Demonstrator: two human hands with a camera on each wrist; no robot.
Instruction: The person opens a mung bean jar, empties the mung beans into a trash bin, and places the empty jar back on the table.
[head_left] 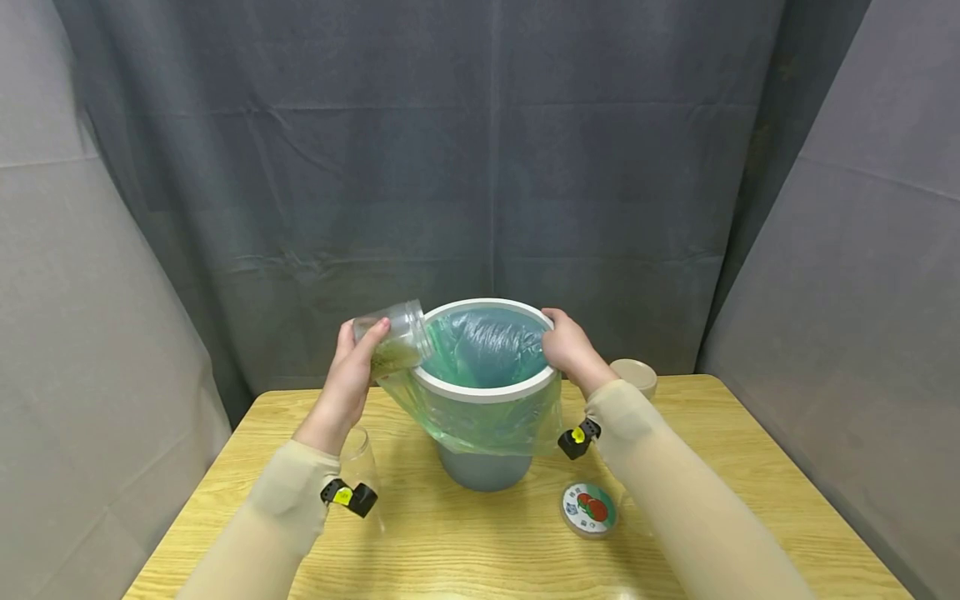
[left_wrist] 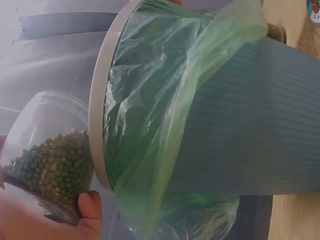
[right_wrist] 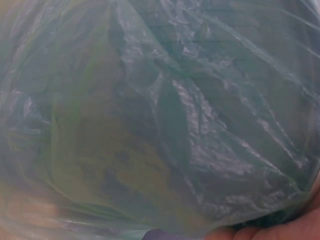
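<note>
My left hand (head_left: 347, 375) grips a clear jar (head_left: 401, 321) holding green beans (left_wrist: 55, 165). The jar is tilted, its mouth against the left side of the white rim (head_left: 487, 396) of a grey bin (head_left: 483, 471). In the left wrist view the beans lie heaped inside the jar. A thin green plastic bag (head_left: 472, 421) lines the bin and hangs over its rim. On the bin's right side, my right hand (head_left: 573, 346) holds the rim with the bag. The bag fills most of the right wrist view, with some fingers (right_wrist: 280, 231) at its lower right.
A round lid (head_left: 588, 508) printed with tomatoes is in front of the bin, to the right. Behind my right forearm stands a beige-topped container (head_left: 633, 375). A clear vessel (head_left: 358, 458) stands beside my left wrist. Grey curtains (head_left: 480, 167) surround the wooden table (head_left: 450, 558).
</note>
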